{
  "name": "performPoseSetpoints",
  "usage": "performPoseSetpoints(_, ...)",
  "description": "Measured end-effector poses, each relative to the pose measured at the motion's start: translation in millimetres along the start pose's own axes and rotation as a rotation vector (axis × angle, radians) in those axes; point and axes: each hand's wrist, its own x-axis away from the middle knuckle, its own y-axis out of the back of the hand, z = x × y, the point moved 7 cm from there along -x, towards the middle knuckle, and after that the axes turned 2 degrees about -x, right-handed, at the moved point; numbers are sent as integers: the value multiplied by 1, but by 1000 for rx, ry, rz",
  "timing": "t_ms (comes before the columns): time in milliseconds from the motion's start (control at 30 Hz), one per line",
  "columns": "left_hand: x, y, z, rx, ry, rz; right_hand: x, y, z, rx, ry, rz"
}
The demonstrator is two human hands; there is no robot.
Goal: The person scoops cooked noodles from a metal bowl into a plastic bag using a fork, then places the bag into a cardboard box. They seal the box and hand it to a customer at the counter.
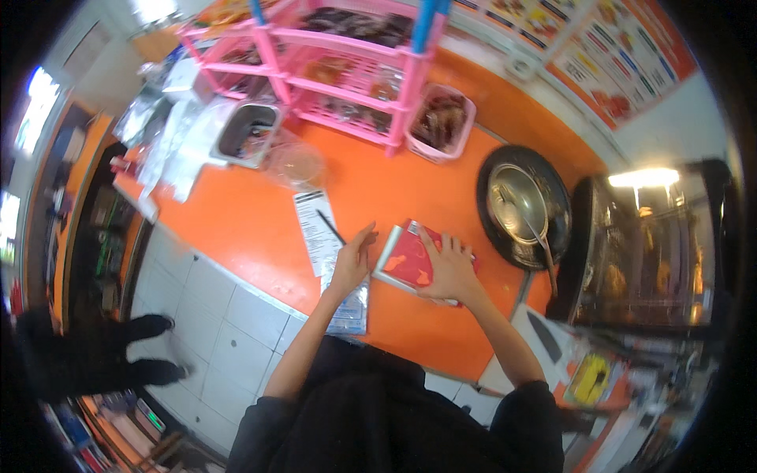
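Presently, right hand [451, 270]: spread wide over the red packet [407, 258]; any grip beneath is out of sight.
Red packet: on the orange table [426, 343], a pale layer showing along its left side; pressed unevenly, the layers could slide apart.
Left hand [352, 260]: half-curled, just left of the red packet; I cannot tell whether it holds the black pen [330, 225], whose lower end reaches the fingers.
Black pen: a knock from those fingers could roll it away or streak the printed slip [309, 225].
Blue-and-white packet [351, 309]: beside the left wrist, at the table's near edge; a dragging forearm could pull it off.
Ladle [545, 254]: its handle juts past the black pan [490, 235]; a wide right-arm swing could catch it and tip the metal bowl [498, 221].
Hard to make out: the slip's lower end, covered; the bowl's contents, blurred; the person [71, 355] at left, dim near the rim.
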Motion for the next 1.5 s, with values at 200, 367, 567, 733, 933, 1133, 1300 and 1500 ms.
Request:
performPoseSetpoints(200,77,119,6,-24,43,-223,7,8,24,18,38,-4)
performPoseSetpoints(367,124,255,61,-96,228,-491,-10,51,136,-186,408,-274)
performPoseSetpoints(567,84,403,101,-196,73,-688,-148,35,311,-778,446,12)
performPoseSetpoints(733,56,487,103,-330,102,-425,-349,3,426,-582,526,-324)
performPoseSetpoints(933,101,581,139,-229,227,-346,-535,8,426,-361,-49,-421)
performPoseSetpoints(1133,97,637,147,-245,287,-359,-570,12,376,-223,-34,-628)
performPoseSetpoints(1300,63,634,158,-158,215,-339,-557,11,371,-458,-135,-651)
performPoseSetpoints(1500,6,611,135,-116,208,-144,-528,75,398,-476,59,-697)
